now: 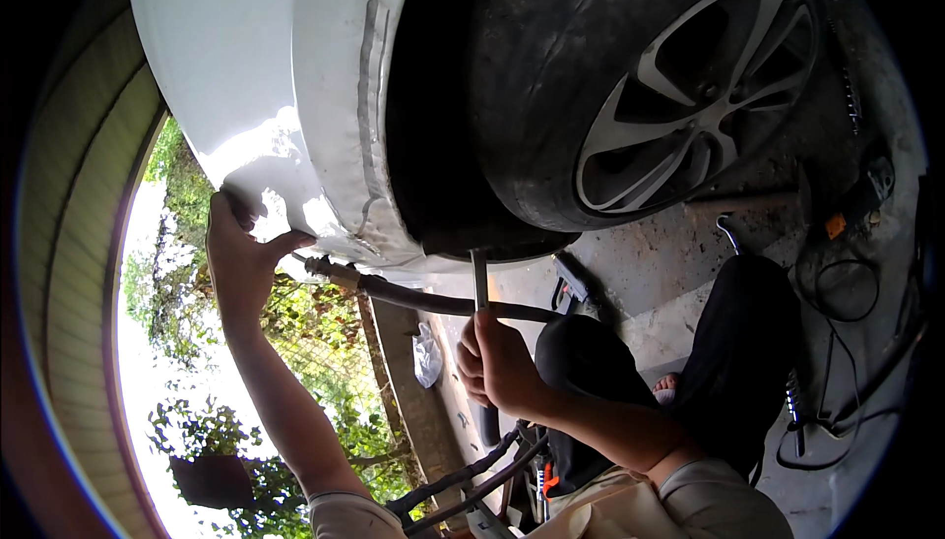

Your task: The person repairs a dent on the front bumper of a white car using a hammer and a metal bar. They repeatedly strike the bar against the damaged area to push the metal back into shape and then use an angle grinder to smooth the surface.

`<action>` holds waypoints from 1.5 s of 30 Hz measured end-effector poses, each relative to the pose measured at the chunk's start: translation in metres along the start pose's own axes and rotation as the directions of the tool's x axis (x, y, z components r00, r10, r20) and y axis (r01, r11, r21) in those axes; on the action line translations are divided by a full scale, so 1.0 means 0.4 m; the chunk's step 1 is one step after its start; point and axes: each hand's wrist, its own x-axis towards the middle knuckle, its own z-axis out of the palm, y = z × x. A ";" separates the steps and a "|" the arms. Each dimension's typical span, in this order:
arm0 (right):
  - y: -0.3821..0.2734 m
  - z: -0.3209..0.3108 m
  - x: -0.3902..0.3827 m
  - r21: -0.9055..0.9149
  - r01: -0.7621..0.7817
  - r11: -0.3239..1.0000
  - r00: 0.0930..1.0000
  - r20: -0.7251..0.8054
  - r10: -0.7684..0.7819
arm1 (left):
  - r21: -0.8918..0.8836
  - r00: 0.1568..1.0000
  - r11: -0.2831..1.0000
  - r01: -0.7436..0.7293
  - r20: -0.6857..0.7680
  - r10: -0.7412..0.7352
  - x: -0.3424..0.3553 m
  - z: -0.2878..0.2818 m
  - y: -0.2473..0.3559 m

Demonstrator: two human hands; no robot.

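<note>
My left hand (246,255) is against the white car body panel (340,116), near its lower edge. Its thumb is spread from the fingers, and some fingertips are lost in shadow and glare. Close to the thumb is the metal end of a thick dark hose (423,297), which runs right toward my knee; I cannot tell whether the thumb touches it. My right hand (500,366) is closed round a tool with a bare metal shaft (479,278) and a black grip end (488,427). The shaft's upper end meets the dark lower edge of the wheel arch, where its head cannot be made out.
A tyre with a spoked wheel (704,96) fills the upper right. My dark-trousered knees (586,357) are below it. On the floor lie a black power tool (581,283), a wrench (728,232), a black cable (837,337) and a clear plastic bag (426,357).
</note>
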 end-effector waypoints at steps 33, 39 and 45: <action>-0.079 -0.020 -0.028 -0.015 0.014 1.000 0.999 0.037 -0.014 | -0.031 1.000 0.999 0.009 0.003 -0.008 -0.010 0.002 -0.017; -0.053 -0.005 -0.010 0.024 -0.071 0.997 0.989 0.129 0.068 | -0.119 0.999 0.992 -0.039 -0.018 0.037 0.003 0.004 -0.023; -0.112 0.004 -0.009 0.024 0.208 0.978 0.975 -0.085 -0.205 | -0.117 0.996 0.991 -0.070 -0.060 0.063 -0.011 0.016 -0.053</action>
